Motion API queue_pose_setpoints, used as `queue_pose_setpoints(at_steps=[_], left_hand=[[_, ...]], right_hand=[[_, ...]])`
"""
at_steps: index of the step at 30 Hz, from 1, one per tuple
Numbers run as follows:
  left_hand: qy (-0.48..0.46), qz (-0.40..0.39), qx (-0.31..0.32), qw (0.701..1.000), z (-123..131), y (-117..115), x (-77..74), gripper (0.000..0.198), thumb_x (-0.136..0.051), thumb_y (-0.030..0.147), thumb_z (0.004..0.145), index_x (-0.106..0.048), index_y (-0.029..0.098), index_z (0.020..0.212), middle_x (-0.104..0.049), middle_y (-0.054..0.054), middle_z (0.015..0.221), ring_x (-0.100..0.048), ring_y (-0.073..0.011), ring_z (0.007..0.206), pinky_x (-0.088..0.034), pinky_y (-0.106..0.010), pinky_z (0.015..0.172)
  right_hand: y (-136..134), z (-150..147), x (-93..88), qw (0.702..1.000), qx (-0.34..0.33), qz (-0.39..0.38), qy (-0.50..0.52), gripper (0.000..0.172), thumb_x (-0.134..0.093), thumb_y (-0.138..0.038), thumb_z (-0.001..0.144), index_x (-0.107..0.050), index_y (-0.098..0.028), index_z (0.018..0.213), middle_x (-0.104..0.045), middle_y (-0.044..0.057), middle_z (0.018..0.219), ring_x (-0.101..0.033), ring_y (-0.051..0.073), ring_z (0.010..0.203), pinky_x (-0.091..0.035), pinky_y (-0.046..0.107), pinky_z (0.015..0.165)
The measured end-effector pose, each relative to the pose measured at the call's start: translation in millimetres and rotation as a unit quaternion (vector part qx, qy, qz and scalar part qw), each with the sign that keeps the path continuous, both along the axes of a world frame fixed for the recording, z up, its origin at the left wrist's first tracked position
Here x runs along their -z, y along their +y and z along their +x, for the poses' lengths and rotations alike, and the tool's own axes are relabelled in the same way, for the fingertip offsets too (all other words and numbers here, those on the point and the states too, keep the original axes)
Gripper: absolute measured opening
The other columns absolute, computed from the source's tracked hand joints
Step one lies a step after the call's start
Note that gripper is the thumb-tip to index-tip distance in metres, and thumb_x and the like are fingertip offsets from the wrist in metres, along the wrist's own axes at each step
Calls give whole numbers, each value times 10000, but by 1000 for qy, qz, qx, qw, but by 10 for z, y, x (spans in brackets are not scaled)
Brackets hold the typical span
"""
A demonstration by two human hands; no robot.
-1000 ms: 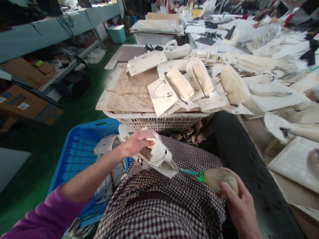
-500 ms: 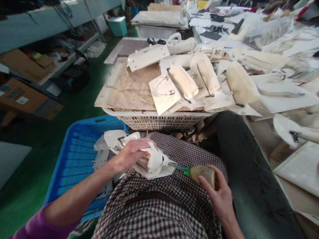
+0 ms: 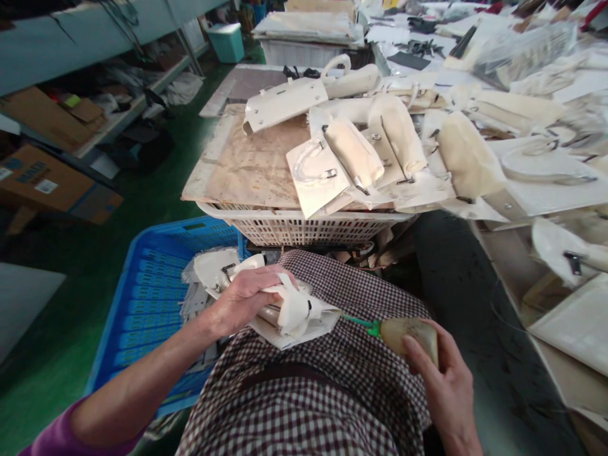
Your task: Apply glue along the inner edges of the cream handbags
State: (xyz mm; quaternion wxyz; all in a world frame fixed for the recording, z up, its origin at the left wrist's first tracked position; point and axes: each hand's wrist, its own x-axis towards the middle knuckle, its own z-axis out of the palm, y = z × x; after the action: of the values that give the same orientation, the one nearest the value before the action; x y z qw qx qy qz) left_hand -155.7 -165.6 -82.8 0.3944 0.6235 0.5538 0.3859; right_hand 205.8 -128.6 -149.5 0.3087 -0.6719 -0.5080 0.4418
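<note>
My left hand (image 3: pixel 251 294) is closed around a cream-white bag piece (image 3: pixel 292 320) with small dark metal fittings, held over my checked apron (image 3: pixel 313 392). My right hand (image 3: pixel 444 367) grips a squeeze bottle (image 3: pixel 403 335) of cloudy yellowish plastic with a green cap and a thin green nozzle. The nozzle points left, and its tip lies close to the right edge of the bag piece; whether they touch I cannot tell. The fingers of my right hand are partly hidden behind the bottle.
A blue crate (image 3: pixel 137 304) stands at my left, with pale pieces inside. In front, a board (image 3: pixel 237 164) on a white plastic basket (image 3: pixel 304 231) carries several cream bag pieces (image 3: pixel 354 155). More pieces cover the table on the right. Cardboard boxes (image 3: pixel 52 180) sit far left.
My right hand has moved to the right with the squeeze bottle, drawing the nozzle back from the bag piece. My left hand keeps its hold, the piece turned slightly. The view has shifted a little.
</note>
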Motion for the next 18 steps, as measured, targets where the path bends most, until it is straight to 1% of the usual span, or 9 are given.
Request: queue_pose_setpoints(at_steps=[4, 8, 12, 16, 18], left_hand=[[13, -26, -29, 999, 53, -57, -33, 164, -609, 176, 894, -764, 147, 852, -751, -111, 987, -689, -231, 894, -544, -317, 833], [17, -13, -9, 1000, 99, -154, -7, 159, -618, 179, 917, -775, 162, 922, -757, -105, 995, -692, -220, 907, -553, -308, 867], [30, -1, 9, 999, 186, -251, 27, 197, -562, 165, 960, -757, 169, 938, -754, -99, 1000, -703, -203, 911, -564, -285, 847], [44, 39, 25, 998, 287, -314, 43, 214, -540, 103, 945, -745, 165, 945, -760, -94, 975, -718, -198, 899, -578, -269, 809], [47, 42, 15, 998, 314, -331, 46, 226, -534, 86, 932, -745, 167, 942, -762, -90, 972, -722, -196, 891, -583, -261, 792]], right_hand=[[32, -55, 49, 1000, -17, -20, 0, 680, -791, -639, 672, -633, -198, 1165, -690, 93, 1065, -658, 308, 936, -545, 441, 845], [94, -135, 107, 1000, -15, -10, -19, 684, -786, -645, 652, -642, -183, 1135, -695, 93, 1038, -662, 311, 931, -551, 439, 844], [138, -128, 116, 999, -29, -35, -18, 665, -771, -634, 674, -649, -173, 1138, -709, 99, 1019, -667, 312, 898, -561, 408, 746], [152, -97, 58, 997, -56, -59, -2, 576, -761, -627, 692, -693, -180, 1048, -716, 67, 872, -655, 267, 721, -524, 342, 568], [146, -89, 24, 995, -73, -73, 12, 546, -746, -631, 708, -701, -178, 1009, -704, 54, 809, -635, 248, 666, -491, 321, 519]])
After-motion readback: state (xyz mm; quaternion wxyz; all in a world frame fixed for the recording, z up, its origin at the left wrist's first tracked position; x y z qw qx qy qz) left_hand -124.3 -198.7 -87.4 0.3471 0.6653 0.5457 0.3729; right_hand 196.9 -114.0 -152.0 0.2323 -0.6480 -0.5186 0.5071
